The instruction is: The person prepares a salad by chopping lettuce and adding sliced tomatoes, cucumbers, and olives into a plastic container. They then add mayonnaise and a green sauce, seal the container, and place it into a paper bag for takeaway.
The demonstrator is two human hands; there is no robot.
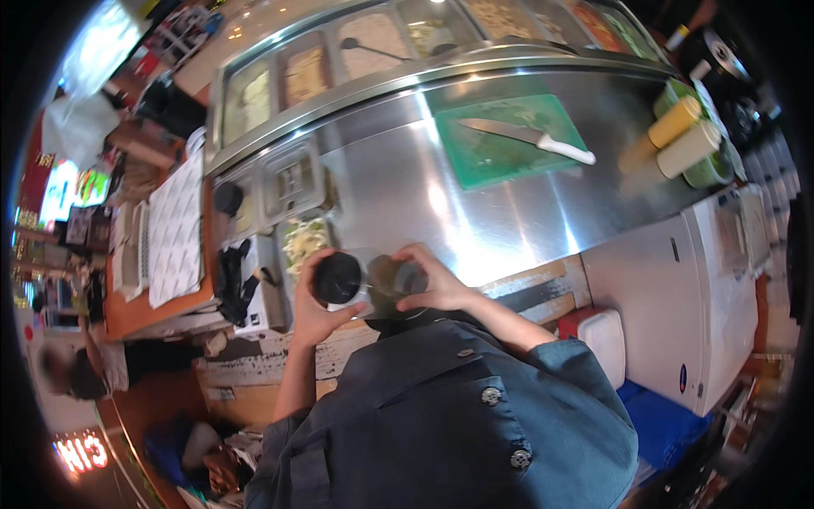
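Note:
In my left hand (318,305) is a small clear container with a round black top or dark contents (338,278); I cannot tell which. A second clear, round container (407,278), blurred and brownish inside, sits in the grip of my right hand (445,283). The two are side by side at the counter's front edge, close to my chest; whether they touch is unclear. Just beyond my left hand stands a tub of pale shredded food (304,240). Farther off, a white-handled kitchen knife (537,137) lies on a green cutting board (483,168).
Food pans (372,41) line the back of the steel counter (388,178). Squeeze bottles (690,149) lean in a green bin at right, above a white appliance (655,299). Left are a lidded clear tub (292,178) and a paper-covered table (178,229). Another person (95,369) is at far left.

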